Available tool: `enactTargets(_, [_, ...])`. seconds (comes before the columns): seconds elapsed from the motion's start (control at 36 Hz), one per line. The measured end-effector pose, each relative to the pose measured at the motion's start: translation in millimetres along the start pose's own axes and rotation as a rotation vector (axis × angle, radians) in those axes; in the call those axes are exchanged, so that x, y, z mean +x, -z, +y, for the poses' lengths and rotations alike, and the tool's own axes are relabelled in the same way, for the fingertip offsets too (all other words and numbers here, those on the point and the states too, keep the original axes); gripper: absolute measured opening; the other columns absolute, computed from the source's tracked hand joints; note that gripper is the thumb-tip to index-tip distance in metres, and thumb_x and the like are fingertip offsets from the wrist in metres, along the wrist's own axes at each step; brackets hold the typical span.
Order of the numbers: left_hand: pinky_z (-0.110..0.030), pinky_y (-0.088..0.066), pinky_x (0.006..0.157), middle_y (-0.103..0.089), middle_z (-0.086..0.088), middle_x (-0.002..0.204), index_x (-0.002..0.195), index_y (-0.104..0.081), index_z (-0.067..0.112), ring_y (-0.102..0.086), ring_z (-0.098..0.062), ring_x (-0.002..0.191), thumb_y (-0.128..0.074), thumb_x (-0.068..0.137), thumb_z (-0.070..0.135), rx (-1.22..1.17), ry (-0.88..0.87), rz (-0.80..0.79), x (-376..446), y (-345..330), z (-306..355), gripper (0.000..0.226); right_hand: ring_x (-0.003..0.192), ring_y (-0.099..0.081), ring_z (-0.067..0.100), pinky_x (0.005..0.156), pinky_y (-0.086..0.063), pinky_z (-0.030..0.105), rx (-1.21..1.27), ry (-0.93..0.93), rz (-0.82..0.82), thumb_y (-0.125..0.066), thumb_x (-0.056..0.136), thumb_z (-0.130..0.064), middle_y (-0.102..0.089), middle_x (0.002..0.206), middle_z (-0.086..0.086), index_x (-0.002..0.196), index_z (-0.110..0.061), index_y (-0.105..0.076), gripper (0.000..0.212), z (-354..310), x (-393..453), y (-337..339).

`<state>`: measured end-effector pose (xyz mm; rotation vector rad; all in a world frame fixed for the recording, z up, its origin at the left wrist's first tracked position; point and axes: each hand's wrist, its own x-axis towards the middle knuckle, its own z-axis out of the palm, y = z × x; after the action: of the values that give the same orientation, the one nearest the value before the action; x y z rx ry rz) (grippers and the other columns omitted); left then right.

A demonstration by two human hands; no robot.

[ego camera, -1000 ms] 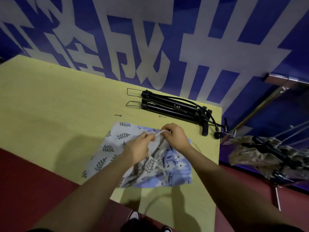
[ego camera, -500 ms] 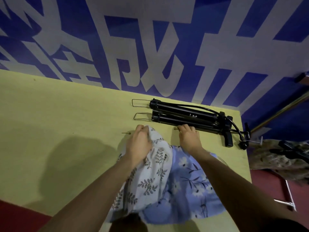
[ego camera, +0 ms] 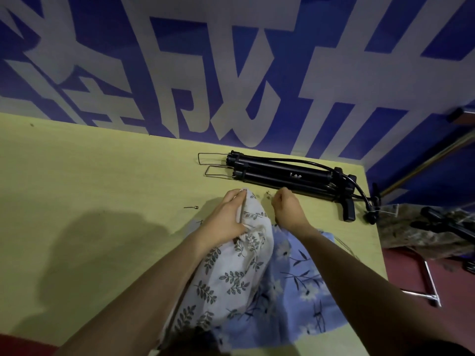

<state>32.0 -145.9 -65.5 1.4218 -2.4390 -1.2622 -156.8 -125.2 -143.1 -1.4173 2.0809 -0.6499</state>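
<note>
Gripping leaf-print bag point(ego camera: 231, 273) top with left hand point(ego camera: 226, 217), at 6 o'clock on table point(ego camera: 90, 176).
Right hand point(ego camera: 289, 210) curled at its 3 o'clock, can't tell if holding anything; pumps point(ego camera: 288, 176) at 1 o'clock.

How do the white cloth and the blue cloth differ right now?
The white cloth carries grey leaf sprigs; the blue cloth carries pale flowers. The white cloth is bunched up, its top edge gripped by the left hand; the blue cloth lies flatter on the table. Both are printed fabric, lying side by side and touching.
</note>
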Motion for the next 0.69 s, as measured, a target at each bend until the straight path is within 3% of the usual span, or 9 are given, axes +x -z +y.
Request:
enactTargets(0.11, [-0.003,-0.025,0.090,-0.009,0.002,0.157,0.151,-0.005,0.012,-0.029,-0.019,0.138,-0.068,0.079,0.004,0.037,0.015,-0.104,-1,3,11,0.096,0.066,-0.048,0.010,0.062,-0.039,0.028,0.292,0.035,-0.019,-0.038,0.102,-0.018,-0.051,0.081,0.000,0.097,-0.010,-0.043,0.011,-23,-17,19])
enactTargets(0.22, [-0.023,-0.039,0.102,-0.007,0.002,0.157,0.152,-0.002,0.014,-0.038,-0.020,0.132,-0.066,0.080,0.003,0.088,0.052,-0.091,-7,7,20,0.097,0.066,-0.046,0.003,0.062,-0.037,0.019,0.355,0.159,-0.023,-0.035,0.102,-0.020,-0.053,0.089,0.003,0.096,-0.011,-0.042,0.013,-40,-35,34])
enactTargets(0.33, [-0.034,-0.050,0.095,-0.008,0.004,0.156,0.152,0.002,0.018,-0.041,-0.023,0.130,-0.063,0.080,0.000,0.066,0.088,-0.054,-17,11,27,0.098,0.060,-0.048,0.008,0.061,-0.041,0.029,0.338,0.321,-0.094,-0.036,0.102,-0.024,-0.058,0.089,0.008,0.096,-0.010,-0.042,0.016,-51,-56,42])
enactTargets(0.42, [-0.025,-0.049,0.091,-0.013,0.002,0.156,0.152,-0.004,0.021,-0.040,-0.021,0.131,-0.062,0.080,-0.004,-0.049,0.098,-0.001,-29,12,33,0.096,0.063,-0.052,0.012,0.063,-0.043,0.037,0.201,0.431,-0.139,-0.037,0.102,-0.028,-0.058,0.082,-0.002,0.097,-0.016,-0.042,0.014,-59,-70,43])
enactTargets(0.47, [-0.014,-0.047,0.079,-0.019,-0.001,0.157,0.152,-0.010,0.023,-0.043,-0.021,0.130,-0.060,0.081,-0.006,-0.130,0.082,0.005,-40,16,39,0.092,0.071,-0.055,0.025,0.065,-0.045,0.043,0.094,0.498,-0.145,-0.037,0.101,-0.030,-0.058,0.086,0.003,0.101,-0.016,-0.043,0.015,-65,-80,45])
enactTargets(0.53, [-0.006,-0.041,0.051,-0.029,-0.009,0.153,0.151,-0.016,0.025,-0.065,-0.007,0.096,-0.054,0.083,-0.010,-0.228,0.068,0.005,-51,20,43,0.085,0.076,-0.056,0.030,0.067,-0.045,0.043,0.008,0.567,-0.149,-0.036,0.102,-0.030,-0.061,0.093,0.008,0.108,-0.014,-0.045,0.020,-74,-89,51])
enactTargets(0.58, [-0.009,-0.031,0.039,-0.037,-0.025,0.145,0.150,-0.020,0.027,-0.050,0.005,0.041,-0.048,0.084,-0.013,-0.260,0.054,0.015,-66,26,52,0.082,0.080,-0.058,0.030,0.068,-0.046,0.041,-0.078,0.631,-0.153,-0.034,0.102,-0.031,-0.062,0.102,0.007,0.113,-0.014,-0.046,0.023,-79,-93,58])
enactTargets(0.64, [-0.011,-0.028,0.039,-0.037,-0.031,0.142,0.149,-0.021,0.030,-0.037,0.001,0.032,-0.046,0.084,-0.013,-0.256,0.040,0.032,-78,31,55,0.082,0.080,-0.059,0.030,0.065,-0.044,0.038,-0.198,0.713,-0.121,-0.033,0.102,-0.032,-0.061,0.104,0.006,0.113,-0.014,-0.047,0.025,-82,-94,63])
enactTargets(0.69, [-0.013,-0.031,0.040,-0.038,-0.026,0.144,0.149,-0.021,0.031,-0.040,0.001,0.035,-0.047,0.084,-0.013,-0.239,0.025,0.043,-84,34,56,0.083,0.072,-0.058,0.032,0.059,-0.040,0.036,-0.340,0.813,-0.063,-0.033,0.101,-0.032,-0.060,0.095,0.008,0.106,-0.016,-0.045,0.020,-82,-92,66])
